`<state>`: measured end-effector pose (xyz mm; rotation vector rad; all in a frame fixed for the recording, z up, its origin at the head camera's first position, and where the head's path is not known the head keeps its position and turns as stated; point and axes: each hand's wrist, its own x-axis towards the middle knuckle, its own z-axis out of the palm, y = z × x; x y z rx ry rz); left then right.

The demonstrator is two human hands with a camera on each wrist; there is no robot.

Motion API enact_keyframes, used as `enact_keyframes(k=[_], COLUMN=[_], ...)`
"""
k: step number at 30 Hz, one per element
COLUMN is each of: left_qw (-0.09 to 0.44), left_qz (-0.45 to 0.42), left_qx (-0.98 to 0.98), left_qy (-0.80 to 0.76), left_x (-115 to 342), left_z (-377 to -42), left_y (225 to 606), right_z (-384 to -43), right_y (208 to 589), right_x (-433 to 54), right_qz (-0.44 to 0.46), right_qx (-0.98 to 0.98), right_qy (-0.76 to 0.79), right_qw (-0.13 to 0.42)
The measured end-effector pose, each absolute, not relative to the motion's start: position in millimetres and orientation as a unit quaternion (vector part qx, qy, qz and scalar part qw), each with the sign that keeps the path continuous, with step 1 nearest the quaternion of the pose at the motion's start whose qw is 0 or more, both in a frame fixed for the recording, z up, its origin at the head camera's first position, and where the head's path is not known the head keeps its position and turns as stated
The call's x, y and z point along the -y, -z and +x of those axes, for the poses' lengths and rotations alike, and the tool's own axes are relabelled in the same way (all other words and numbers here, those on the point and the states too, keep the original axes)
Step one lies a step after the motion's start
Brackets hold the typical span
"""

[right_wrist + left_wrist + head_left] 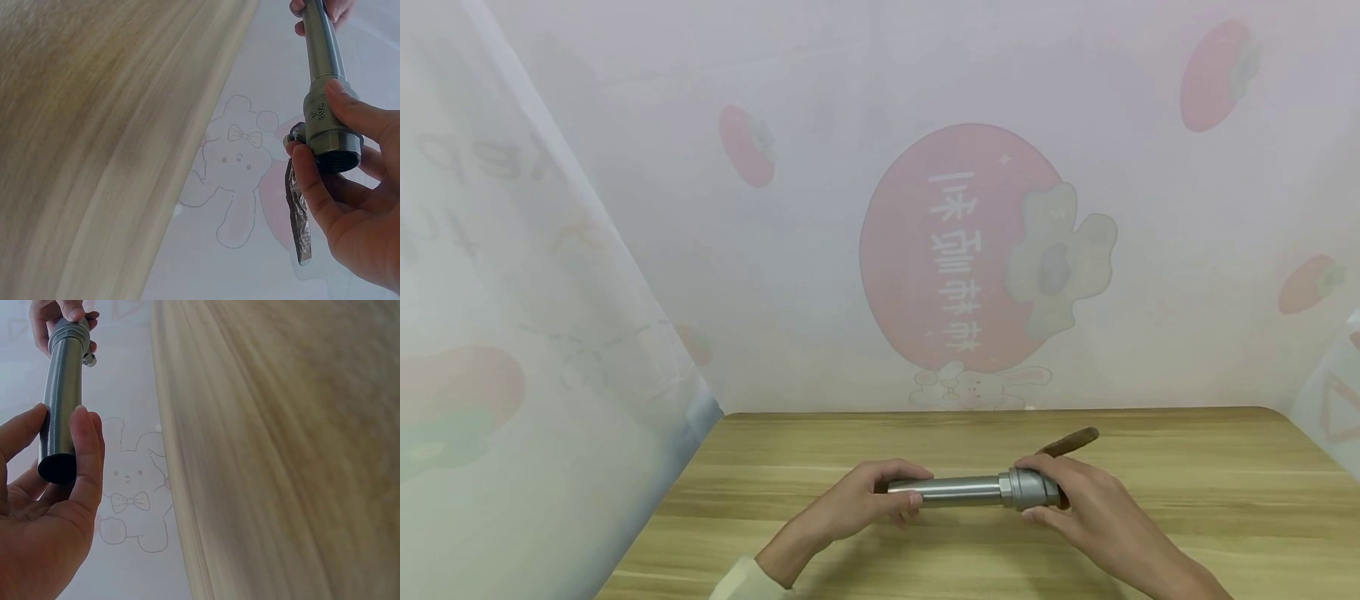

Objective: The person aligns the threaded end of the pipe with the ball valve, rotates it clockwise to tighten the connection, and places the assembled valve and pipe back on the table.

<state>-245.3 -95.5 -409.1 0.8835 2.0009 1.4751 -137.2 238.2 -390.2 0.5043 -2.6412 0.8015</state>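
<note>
A smooth steel pipe is joined at its right end to a grey metal ball valve. Both are held level above the table. My left hand grips the pipe's free end between thumb and fingers; its open round end faces the left wrist camera. Around the valve body curls my right hand, thumb on one side and fingers on the other. In the right wrist view the valve's threaded opening faces the camera, and its lever handle, wrapped in crinkled film, hangs down from the stem.
Beneath the hands spreads a wood-grain table. A pale printed curtain with a red circle and fruit drawings stands behind its far edge. Another curtain hangs along the left side.
</note>
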Motion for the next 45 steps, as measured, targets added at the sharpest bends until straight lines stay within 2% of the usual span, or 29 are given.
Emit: enact_keyframes(k=[15, 45], left_qw=[0.259, 0.219], left_qz=[0.329, 0.346], left_qx=[-0.736, -0.753], left_qy=[-0.531, -0.515], left_x=[94.8, 94.6], left_z=[-244.8, -239.9], left_y=[407.0, 409.1], right_z=[-137.4, -136.9], right_y=[390.7, 391.5], right_x=[-238.5, -237.3], right_qz=[0.182, 0.195], right_qx=[0.926, 0.924], right_qy=[-0.291, -0.277], right_qw=[0.16, 0.18])
